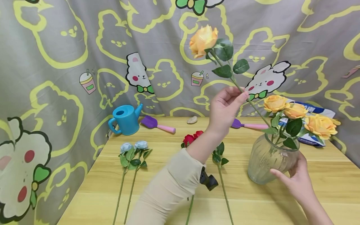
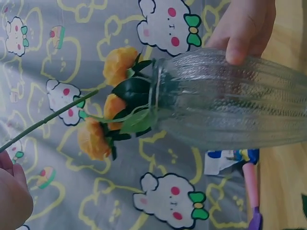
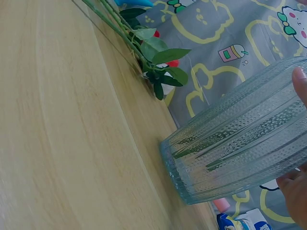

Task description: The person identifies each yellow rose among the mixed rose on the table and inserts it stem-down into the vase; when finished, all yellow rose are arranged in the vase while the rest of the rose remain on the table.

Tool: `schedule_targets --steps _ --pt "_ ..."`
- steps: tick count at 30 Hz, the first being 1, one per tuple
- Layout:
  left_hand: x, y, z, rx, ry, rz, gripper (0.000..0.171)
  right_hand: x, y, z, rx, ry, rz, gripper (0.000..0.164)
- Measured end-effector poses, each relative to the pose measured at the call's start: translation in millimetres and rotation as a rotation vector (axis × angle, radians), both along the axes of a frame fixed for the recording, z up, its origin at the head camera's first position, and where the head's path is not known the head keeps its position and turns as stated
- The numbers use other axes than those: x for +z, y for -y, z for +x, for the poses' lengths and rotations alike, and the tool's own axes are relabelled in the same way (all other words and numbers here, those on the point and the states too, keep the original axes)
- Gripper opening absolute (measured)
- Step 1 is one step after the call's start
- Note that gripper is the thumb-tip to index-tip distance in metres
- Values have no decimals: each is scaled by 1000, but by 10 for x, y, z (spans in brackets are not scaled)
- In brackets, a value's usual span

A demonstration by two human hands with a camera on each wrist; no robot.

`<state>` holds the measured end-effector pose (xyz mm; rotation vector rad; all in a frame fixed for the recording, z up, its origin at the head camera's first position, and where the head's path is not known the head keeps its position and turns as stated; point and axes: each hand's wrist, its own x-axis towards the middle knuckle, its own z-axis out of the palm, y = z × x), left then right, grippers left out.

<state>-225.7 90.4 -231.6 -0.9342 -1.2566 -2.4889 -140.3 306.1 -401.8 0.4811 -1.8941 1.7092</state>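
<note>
My left hand (image 1: pixel 227 109) pinches the stem of a yellow-orange rose (image 1: pixel 203 42) between thumb and fingers, with the bloom high up to the left. The bottom end of that stem (image 2: pixel 91 94) hangs near the vase mouth, apart from the rim in the left wrist view. My right hand (image 1: pixel 298 179) holds the ribbed glass vase (image 1: pixel 258 162) low on its right side, thumb across the front; some fingers are hidden behind the glass. Several yellow roses (image 1: pixel 322 125) stand in the vase, their blooms leaning out to the right.
Two pale blue roses (image 1: pixel 141 144) lie on the left, red roses (image 1: pixel 189 139) mid-table, partly behind my left arm. Along the back are a blue watering can (image 1: pixel 127 122), two purple shovels with pink handles (image 1: pixel 166 128) (image 1: pixel 254 126), a stone (image 1: pixel 192 120) and a blue-white packet (image 1: pixel 317 109).
</note>
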Motion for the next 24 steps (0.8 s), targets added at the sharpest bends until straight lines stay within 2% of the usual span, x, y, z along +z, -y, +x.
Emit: schedule_targets --steps 5,7,14,16,22,24 --pt "-114 -208 -22 -5 38 -2 14 -8 0 1 -4 -5 -8 92" --pt "-176 -291 -34 -10 48 -32 13 -11 0 0 -4 -5 -9 92" --pt "-411 -462 -19 -104 82 -239 11 -10 0 -1 15 -6 -10 92" --pt "-453 -472 -11 -93 55 -314 11 -7 1 -2 20 -6 -4 91" --pt "-521 -477 -26 60 -92 -593 11 -2 -5 -10 9 -3 14 91" --pt "-524 -492 -35 69 -100 -646 13 -2 -8 -8 8 -4 17 92"
